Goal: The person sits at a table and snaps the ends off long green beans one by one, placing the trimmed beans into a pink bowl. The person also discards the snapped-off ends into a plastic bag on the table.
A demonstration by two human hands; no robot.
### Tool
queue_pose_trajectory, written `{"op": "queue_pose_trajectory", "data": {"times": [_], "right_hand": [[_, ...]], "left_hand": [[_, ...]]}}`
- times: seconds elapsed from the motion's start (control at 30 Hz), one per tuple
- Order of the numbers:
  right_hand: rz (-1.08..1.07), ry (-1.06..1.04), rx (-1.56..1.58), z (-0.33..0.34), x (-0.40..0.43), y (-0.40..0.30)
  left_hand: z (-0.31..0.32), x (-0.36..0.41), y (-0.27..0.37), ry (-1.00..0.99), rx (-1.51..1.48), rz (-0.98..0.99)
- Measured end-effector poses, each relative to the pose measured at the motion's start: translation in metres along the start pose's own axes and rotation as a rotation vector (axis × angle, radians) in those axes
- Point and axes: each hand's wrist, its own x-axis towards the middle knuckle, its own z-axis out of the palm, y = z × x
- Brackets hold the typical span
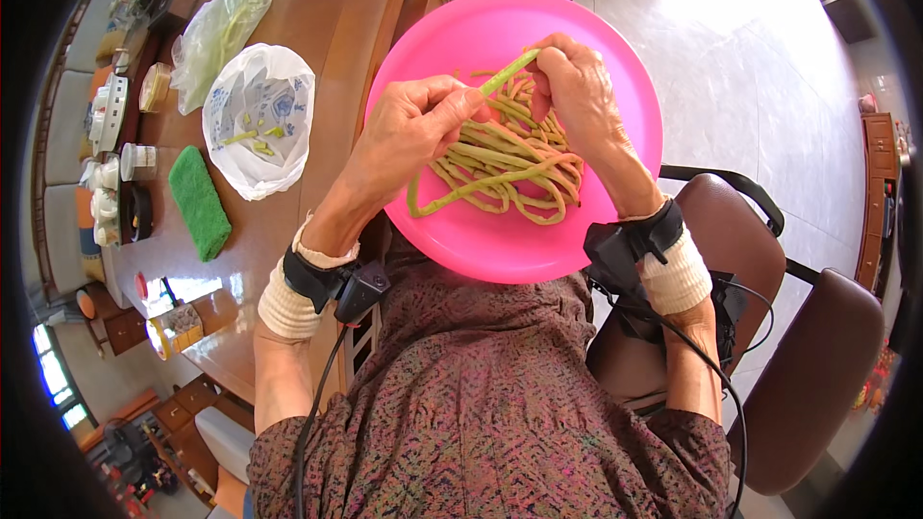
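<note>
My left hand (425, 115) and my right hand (577, 90) hold a green yardlong bean (510, 72) between them, gripped by the fingertips. Its taut part slants up from left to right. Both hands are above a round pink plastic basin (627, 137). Inside lie a tangle of long beans (497, 151) and, farther back, several short broken pieces (515, 109). One bean loops down below my left hand near the basin's left side; whether it is the held one, I cannot tell.
On the wooden table (324, 21) at left stand a white plastic bag (288, 176) with bean scraps inside, a translucent bag (216, 43) of greens, a green cloth (200, 205) and a lidded jar (184, 328). A brown padded chair (728, 231) is at right.
</note>
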Motion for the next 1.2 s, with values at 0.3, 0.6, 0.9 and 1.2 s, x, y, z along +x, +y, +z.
{"op": "queue_pose_trajectory", "data": {"times": [0.3,0.6,0.9,1.2], "right_hand": [[0.66,0.055,0.421,-0.05,0.002,0.014],[0.287,-0.69,0.192,-0.034,0.003,-0.042],[-0.046,-0.317,-0.19,-0.044,-0.016,-0.013],[0.346,-0.098,-0.064,-0.028,-0.016,0.004]], "left_hand": [[-0.02,-0.029,0.004,0.054,-0.025,-0.035],[-0.017,0.007,0.011,-0.166,0.167,-0.017],[-0.025,0.001,-0.015,-0.195,-0.093,-0.273],[-0.01,-0.012,-0.007,-0.141,-0.092,-0.219]]}}
